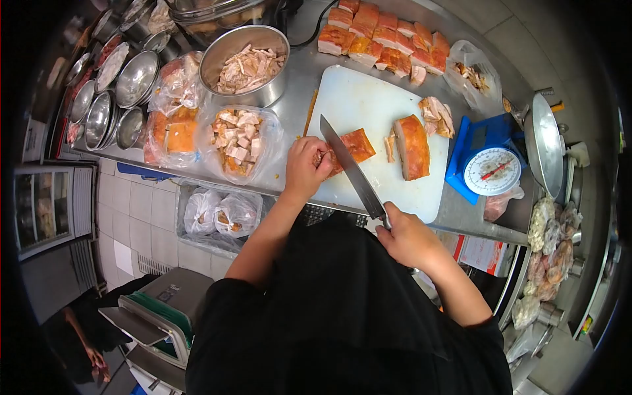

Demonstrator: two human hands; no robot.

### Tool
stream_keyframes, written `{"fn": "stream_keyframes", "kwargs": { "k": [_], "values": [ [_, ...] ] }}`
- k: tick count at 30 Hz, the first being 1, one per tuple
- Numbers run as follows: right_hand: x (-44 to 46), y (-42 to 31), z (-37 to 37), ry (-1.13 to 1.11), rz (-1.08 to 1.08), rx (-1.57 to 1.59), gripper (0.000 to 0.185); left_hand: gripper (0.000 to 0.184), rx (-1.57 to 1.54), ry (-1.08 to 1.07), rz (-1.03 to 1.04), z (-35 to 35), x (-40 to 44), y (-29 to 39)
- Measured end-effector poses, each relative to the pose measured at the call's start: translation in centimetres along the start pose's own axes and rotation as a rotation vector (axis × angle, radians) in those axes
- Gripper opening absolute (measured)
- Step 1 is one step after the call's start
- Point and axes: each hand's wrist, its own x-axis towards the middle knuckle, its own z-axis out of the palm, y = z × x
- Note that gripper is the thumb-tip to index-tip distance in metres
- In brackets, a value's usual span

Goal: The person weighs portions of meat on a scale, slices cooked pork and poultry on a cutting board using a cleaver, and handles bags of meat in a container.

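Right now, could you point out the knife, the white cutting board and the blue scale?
Knife (353, 169): head view, on the middle of the blade.
White cutting board (361, 99): head view, on its bare upper part.
Blue scale (488, 162): head view, on the dial face.

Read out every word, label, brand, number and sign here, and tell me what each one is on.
No text can be quoted with certainty.
Dial of the blue scale: scale markings, too small to read.
Red-and-white printed item: print, too blurred to read.
Grey lid: a dark marking, too blurred to read.
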Motion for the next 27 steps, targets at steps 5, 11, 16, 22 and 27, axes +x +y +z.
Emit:
{"fn": "stream_keyframes", "kwargs": {
  "k": [5, 11, 16, 22, 27],
  "values": [
    [3.2, -0.1, 0.7, 0.049, -0.064, -0.030, 0.032, 0.018, -0.002, -0.018, 0.031, 0.0, 0.1, -0.4],
    [7.3, -0.9, 1.2, 0.044, -0.055, -0.005, 0.035, 0.020, -0.030, -0.027, 0.008, -0.2, 0.0, -0.3],
    [9.1, 0.5, 2.7, 0.058, -0.076, 0.034, 0.035, 0.020, -0.041, 0.013, 0.023, 0.4, -0.1, -0.5],
    [12.2, 1.1, 4.1, 0.161, -0.121, -0.002, 0.037, 0.020, -0.058, 0.061, 0.039, 0.4, 0.6, -0.8],
    [8.2, -0.3, 2.1, 0.056, -0.027, 0.026, 0.037, 0.019, 0.012, -0.014, 0.079, 0.5, -0.7, 0.6]
  ]
}}
